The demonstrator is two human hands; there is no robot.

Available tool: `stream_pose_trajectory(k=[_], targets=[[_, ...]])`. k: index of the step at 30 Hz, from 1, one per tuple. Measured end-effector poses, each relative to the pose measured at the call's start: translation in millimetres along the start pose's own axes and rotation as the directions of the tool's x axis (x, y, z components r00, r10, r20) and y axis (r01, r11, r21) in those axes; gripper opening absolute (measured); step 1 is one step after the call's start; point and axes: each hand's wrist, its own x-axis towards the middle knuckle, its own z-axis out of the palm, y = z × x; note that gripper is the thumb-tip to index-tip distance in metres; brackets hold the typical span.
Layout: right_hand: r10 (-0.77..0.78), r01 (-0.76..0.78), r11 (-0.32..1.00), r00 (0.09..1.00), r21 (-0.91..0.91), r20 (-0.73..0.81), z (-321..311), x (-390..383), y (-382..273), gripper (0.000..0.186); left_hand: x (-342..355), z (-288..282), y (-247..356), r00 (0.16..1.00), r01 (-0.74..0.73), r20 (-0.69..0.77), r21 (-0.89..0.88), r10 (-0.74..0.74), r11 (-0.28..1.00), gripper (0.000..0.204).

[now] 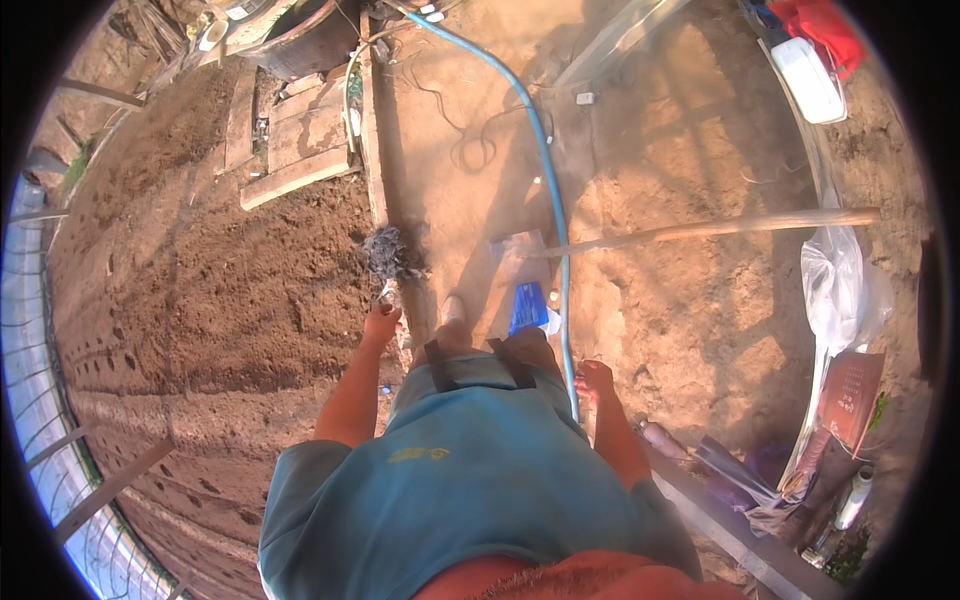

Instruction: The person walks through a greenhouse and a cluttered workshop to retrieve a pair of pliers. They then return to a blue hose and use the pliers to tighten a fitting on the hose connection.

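Observation:
My left hand (381, 322) is closed round the pale lower end of a shaggy, dark grey bundle (385, 252). The bundle hangs over the narrow edging between the tilled soil and the path; its exact kind is not clear. My right hand (594, 381) is low beside my right hip with its fingers curled, just right of a blue hose (540, 130). Whatever lies inside those fingers, if anything, is hidden. A blue packet (527, 308) lies on the ground ahead of my legs, near my pale shoe (453, 308).
Dark tilled soil (220, 290) with small holes spreads at the left. Wooden boards (305, 140) and a large dark tub (300, 45) stand beyond it. A wooden pole (720, 226) crosses the right side, near clear plastic (832, 285) and a white container (806, 80).

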Motion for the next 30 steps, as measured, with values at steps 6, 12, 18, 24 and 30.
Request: stream_pose_trajectory(k=[6,12,18,24,30], targets=[[-0.095,0.110,0.986,0.989,-0.128,0.117,58.1,10.9,-115.4,0.013,60.2,-61.5,53.4,0.988,0.120,-0.097,-0.037,-0.123,0.992,0.049],[-0.094,0.114,0.980,0.987,-0.163,0.128,94.1,64.1,-210.3,0.013,93.0,-53.1,54.1,0.947,0.322,0.062,-0.121,-0.316,0.939,0.035],[0.041,-0.041,0.999,0.972,-0.003,0.229,85.6,145.1,-302.6,0.009,146.5,-27.5,161.6,0.930,0.358,-0.026,-0.152,-0.366,0.921,0.032],[-0.026,0.045,0.988,0.992,-0.145,0.126,66.7,204.0,-498.4,0.018,205.7,-8.0,330.3,0.957,0.265,-0.087,-0.118,-0.276,0.957,0.031],[-0.285,0.281,0.957,0.955,0.068,0.077,80.3,255.2,-707.5,0.022,294.4,6.5,455.6,0.977,0.169,-0.118,-0.081,-0.178,0.982,0.030]])
